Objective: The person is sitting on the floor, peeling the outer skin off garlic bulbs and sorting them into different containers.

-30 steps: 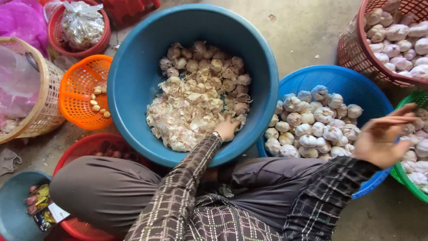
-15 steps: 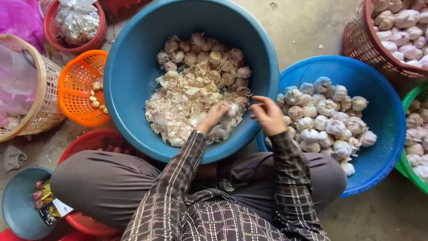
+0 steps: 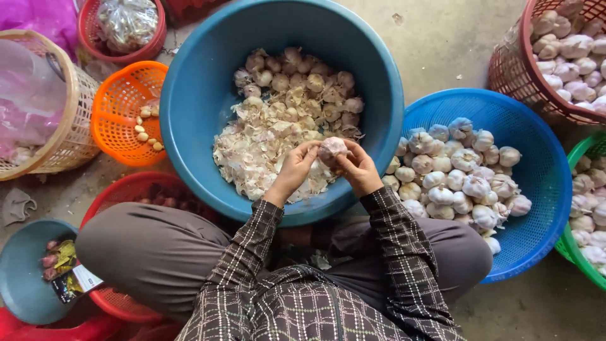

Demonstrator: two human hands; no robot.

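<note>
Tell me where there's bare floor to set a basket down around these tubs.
Bare concrete floor lies between the big blue tub and the red mesh basket. Elsewhere baskets crowd together. Both hands hold a garlic bulb over the tub.

The garlic bulb has dry, papery, matt skin, like the flaky peels heaped in the smooth, slightly glossy blue plastic tub. The blue basket and the orange basket are perforated plastic mesh. The tan basket looks woven. The checked sleeves are soft matt cloth. The floor is rough concrete.
</note>
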